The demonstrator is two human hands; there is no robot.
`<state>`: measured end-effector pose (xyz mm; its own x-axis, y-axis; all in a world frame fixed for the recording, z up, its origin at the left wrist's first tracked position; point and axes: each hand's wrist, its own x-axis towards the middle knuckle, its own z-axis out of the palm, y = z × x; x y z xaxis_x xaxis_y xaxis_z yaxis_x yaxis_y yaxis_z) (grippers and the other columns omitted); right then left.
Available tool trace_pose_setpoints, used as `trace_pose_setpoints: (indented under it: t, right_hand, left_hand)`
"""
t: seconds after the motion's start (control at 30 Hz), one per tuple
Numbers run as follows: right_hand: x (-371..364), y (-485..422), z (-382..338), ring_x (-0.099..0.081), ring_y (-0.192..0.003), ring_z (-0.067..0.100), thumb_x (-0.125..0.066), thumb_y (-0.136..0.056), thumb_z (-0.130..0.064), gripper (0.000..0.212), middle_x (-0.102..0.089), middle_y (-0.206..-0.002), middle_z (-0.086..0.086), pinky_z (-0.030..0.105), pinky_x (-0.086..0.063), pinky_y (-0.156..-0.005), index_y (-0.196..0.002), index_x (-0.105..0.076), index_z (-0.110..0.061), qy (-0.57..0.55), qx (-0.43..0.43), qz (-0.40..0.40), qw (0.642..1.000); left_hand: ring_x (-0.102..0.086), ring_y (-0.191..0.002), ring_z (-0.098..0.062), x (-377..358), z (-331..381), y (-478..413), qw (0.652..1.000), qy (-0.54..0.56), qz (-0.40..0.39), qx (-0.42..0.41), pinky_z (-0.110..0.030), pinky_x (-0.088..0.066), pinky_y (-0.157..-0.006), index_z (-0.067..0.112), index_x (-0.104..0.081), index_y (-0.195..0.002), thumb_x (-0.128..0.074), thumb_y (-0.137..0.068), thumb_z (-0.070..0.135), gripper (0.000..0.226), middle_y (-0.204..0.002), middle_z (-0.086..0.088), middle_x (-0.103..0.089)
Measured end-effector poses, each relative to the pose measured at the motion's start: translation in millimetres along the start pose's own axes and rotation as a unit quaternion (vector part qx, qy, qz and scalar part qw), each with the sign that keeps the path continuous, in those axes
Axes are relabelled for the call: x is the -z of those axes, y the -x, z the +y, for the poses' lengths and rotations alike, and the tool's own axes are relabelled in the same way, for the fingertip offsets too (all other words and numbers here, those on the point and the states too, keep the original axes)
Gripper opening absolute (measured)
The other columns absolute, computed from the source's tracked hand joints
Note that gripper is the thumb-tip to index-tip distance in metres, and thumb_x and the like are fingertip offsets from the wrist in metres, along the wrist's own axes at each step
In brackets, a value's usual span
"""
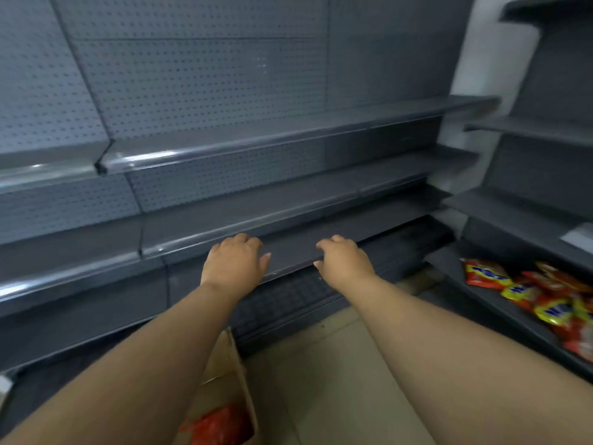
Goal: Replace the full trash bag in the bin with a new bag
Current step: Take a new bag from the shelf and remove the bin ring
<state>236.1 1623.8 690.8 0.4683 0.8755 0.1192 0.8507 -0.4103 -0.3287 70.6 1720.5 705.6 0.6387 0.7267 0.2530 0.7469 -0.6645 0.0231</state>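
**Bag swap barely begun, hands nowhere near the bin**

From where I stand, the person faces a run of dark grey shelving with both arms stretched out toward a low shelf (pixel 288 252). The left hand (pixel 236 261) rests on the shelf's front edge, fingers curled loosely over the lip, thumb out to the side; it holds nothing that I can see. The right hand (pixel 343 261) sits just beside it on the same edge, fingers bent down onto the metal, also with nothing in it. Neither hand carries a bag.

The only candidate for the bin is a cardboard box (pixel 237 364) on the floor below the left forearm, at the bottom of the view. Something red and crinkled, likely a plastic bag (pixel 221 425), shows inside it, though the forearm hides most of it and I cannot tell how full it is. No fresh bag is visible anywhere.

Off to the right, red and yellow snack packets (pixel 526 293) lie heaped on a lower shelf, apart from the job.

My reading: nothing of the task is done. The old bag sits in place, untied and unlifted, and a new one has yet to be found, perhaps on these shelves.
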Motion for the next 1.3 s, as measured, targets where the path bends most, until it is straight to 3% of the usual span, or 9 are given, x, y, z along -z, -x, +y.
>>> trace_pose_setpoints:
  t: [0.33, 0.6, 0.93, 1.2, 1.3]
  right_hand:
    - [163, 177, 260, -0.045, -0.121, 0.031, -0.052, -0.092, -0.029, 0.04, -0.049, -0.131, 0.009, 0.042, -0.042, -0.098, -0.13, -0.05, -0.017, 0.068, -0.209, 0.105, 0.97]
    - [251, 388, 430, -0.042, -0.125, 0.032, -0.051, -0.092, -0.025, 0.043, -0.045, -0.138, 0.012, 0.041, -0.04, -0.099, -0.133, -0.046, -0.015, 0.101, -0.436, 0.15, 0.882]
    - [292, 661, 513, -0.043, -0.125, 0.031, -0.048, -0.091, -0.016, 0.037, -0.049, -0.133, 0.011, 0.039, -0.041, -0.099, -0.128, -0.05, -0.013, 0.126, -0.683, 0.212, 0.687]
    - [299, 827, 515, -0.044, -0.122, 0.031, -0.048, -0.091, -0.02, 0.037, -0.049, -0.131, 0.009, 0.042, -0.04, -0.098, -0.128, -0.05, -0.016, 0.121, -0.817, 0.275, 0.491]
    - [288, 880, 499, -0.044, -0.121, 0.031, -0.049, -0.09, -0.02, 0.039, -0.049, -0.13, 0.01, 0.04, -0.041, -0.096, -0.129, -0.05, -0.016, 0.122, -0.848, 0.309, 0.413]
  left_hand:
    - [-0.054, -0.11, -0.027, 26, 344, 8, 0.966, 0.1, 0.025, -0.238, -0.039, -0.043, -0.088, 0.018, -0.053, -0.123, -0.039, -0.092, 0.042, 0.042, -0.123, -0.007, -0.057]
    - [-0.057, -0.104, -0.029, 46, 618, 90, 0.879, 0.152, 0.015, -0.451, -0.039, -0.044, -0.084, 0.015, -0.058, -0.113, -0.044, -0.09, 0.041, 0.037, -0.113, -0.009, -0.061]
    - [-0.056, -0.109, -0.031, 68, 870, 276, 0.699, 0.202, -0.013, -0.685, -0.039, -0.044, -0.088, 0.017, -0.057, -0.117, -0.044, -0.09, 0.041, 0.038, -0.121, -0.009, -0.059]
    - [-0.057, -0.103, -0.031, 101, 1002, 436, 0.515, 0.236, -0.016, -0.824, -0.038, -0.043, -0.083, 0.015, -0.06, -0.107, -0.044, -0.089, 0.039, 0.034, -0.113, -0.01, -0.061]
    - [-0.055, -0.106, -0.031, 108, 1032, 502, 0.439, 0.246, -0.027, -0.864, -0.04, -0.042, -0.086, 0.014, -0.058, -0.112, -0.044, -0.09, 0.04, 0.037, -0.117, -0.01, -0.06]
